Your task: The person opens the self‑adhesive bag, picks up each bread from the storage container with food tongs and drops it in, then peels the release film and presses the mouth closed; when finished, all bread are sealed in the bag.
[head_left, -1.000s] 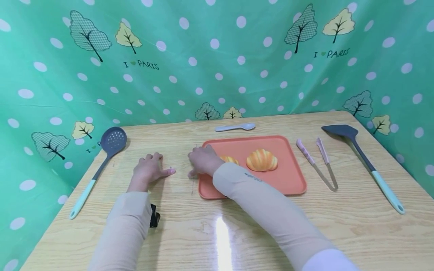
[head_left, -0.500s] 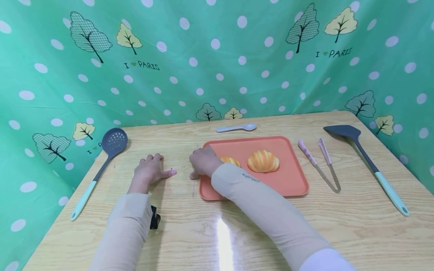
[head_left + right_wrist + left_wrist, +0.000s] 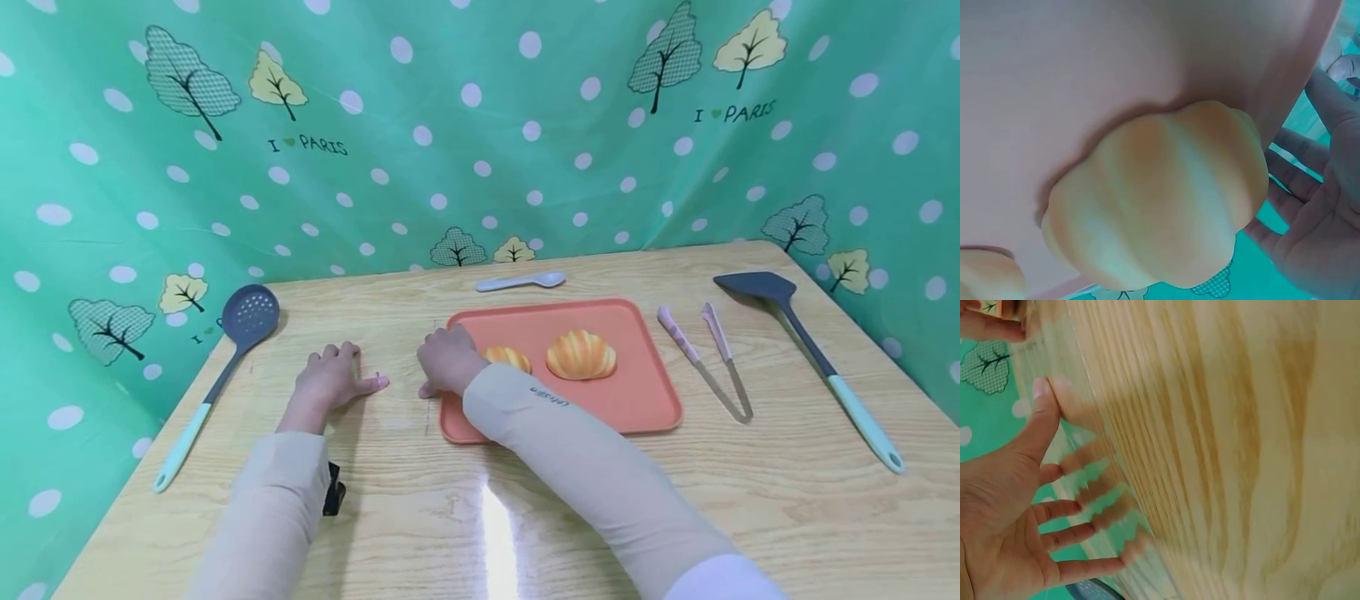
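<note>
Five digits spread, the left hand (image 3: 328, 379) holds nothing, fingertips on the table (image 3: 390, 500) left of the pink tray (image 3: 600, 408). By the tray's left rim, the right hand (image 3: 450, 360) is loosely open, gripping nothing I can see. Two croissants (image 3: 581, 356) sit on the tray. Tongs (image 3: 678, 336) and a turner (image 3: 810, 345) lie right of it, a skimmer (image 3: 223, 374) well left, a spoon (image 3: 520, 282) just behind.

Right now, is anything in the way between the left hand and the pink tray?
Yes, the right hand is between the left hand and the pink tray, at the tray's left edge.
</note>
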Motion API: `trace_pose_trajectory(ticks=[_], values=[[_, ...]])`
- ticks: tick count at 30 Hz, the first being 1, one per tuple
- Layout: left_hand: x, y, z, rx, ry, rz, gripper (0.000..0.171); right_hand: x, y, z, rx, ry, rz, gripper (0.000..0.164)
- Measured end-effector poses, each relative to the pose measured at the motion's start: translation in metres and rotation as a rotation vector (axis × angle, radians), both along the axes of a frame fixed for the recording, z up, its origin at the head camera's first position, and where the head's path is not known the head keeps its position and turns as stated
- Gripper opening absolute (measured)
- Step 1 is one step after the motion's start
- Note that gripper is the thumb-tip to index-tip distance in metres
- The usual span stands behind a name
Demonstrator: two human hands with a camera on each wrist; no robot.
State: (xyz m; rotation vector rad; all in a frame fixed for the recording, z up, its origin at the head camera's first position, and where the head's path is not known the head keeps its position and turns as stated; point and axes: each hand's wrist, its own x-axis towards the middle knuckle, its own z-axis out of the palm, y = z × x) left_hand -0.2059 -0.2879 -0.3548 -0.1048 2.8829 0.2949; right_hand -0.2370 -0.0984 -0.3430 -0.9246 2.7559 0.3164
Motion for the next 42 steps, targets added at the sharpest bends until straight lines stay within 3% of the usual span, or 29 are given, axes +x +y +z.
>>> trace_pose_trajectory(ticks=[15,19,23,26,35,42], values=[[0.003,-0.004,0.014,-0.084,-0.058,-0.038,0.091,0.001,-0.002,0.003,0.012,-0.017,0.002,0.053],[0.000,-0.015,0.017,-0.123,0.067,-0.088,0.076,0.001,-0.002,0.002,0.018,-0.012,-0.001,0.053],[-0.003,-0.026,0.016,-0.060,0.259,-0.237,0.047,0.002,-0.002,0.002,0.026,-0.005,0.000,0.053],[-0.005,-0.030,0.013,0.006,0.303,-0.329,0.031,0.002,-0.003,0.001,0.027,-0.004,0.002,0.053],[-0.009,-0.031,-0.002,0.139,0.207,-0.244,0.036,0.002,-0.003,-0.001,0.027,0.002,0.002,0.052],[-0.012,-0.034,-0.007,0.158,0.229,-0.232,0.035,0.002,-0.003,-0.002,0.020,-0.004,-0.006,0.050]])
